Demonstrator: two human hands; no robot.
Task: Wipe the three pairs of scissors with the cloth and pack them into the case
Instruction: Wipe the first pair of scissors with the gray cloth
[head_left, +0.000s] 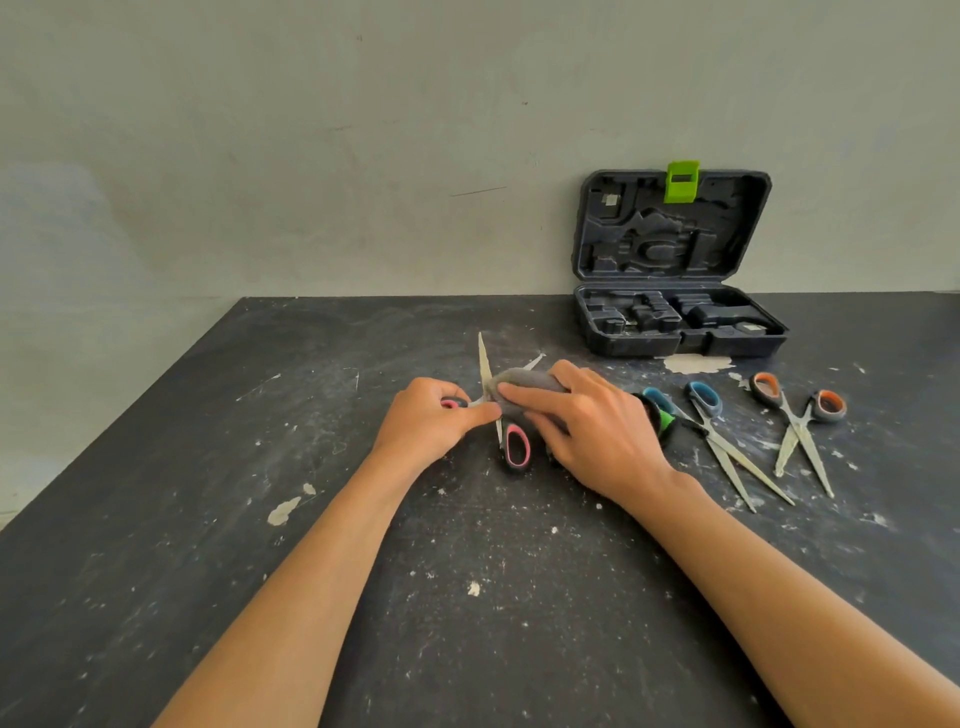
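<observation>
— Centre of view?

— Pink-handled scissors (511, 439) lying blades apart on a dark, paint-flecked surface (291, 545). One blade pointing away toward the wall, tip clear of the hands; other blade running right beneath a grey cloth (522, 384), only its tip poking out.

— Left hand (434, 418)?

— Resting on the surface just left of the scissors' pivot. Fingers curled around one pink handle loop, mostly hiding it; thumb stretched right, touching the cloth's edge.

— Right hand (592, 428)?

— Laid over the bunched cloth, pressing it down onto the blade. Fingers (530, 397) held close together, bent around the cloth and gripping it. Second pink loop showing in the gap between the two hands, nearer the viewer.

— Other pairs?

— Blue-handled scissors (711, 421) just right of the right hand, blades apart, tips pointing toward the near right. Beside its handles, something black with a green patch (665, 418), partly hidden by the hand; cannot tell what. Further right, orange-handled scissors (800, 421), also spread, near the blue pair but not touching.

— Case (680, 322)?

— Dark moulded plastic, standing open at the back right of the surface, well apart from the hands. Lid (670, 228) upright against a pale wall (311, 156), bright green latch (681, 181) at its top edge. Lower tray divided into shaped recesses; no scissors inside.
</observation>
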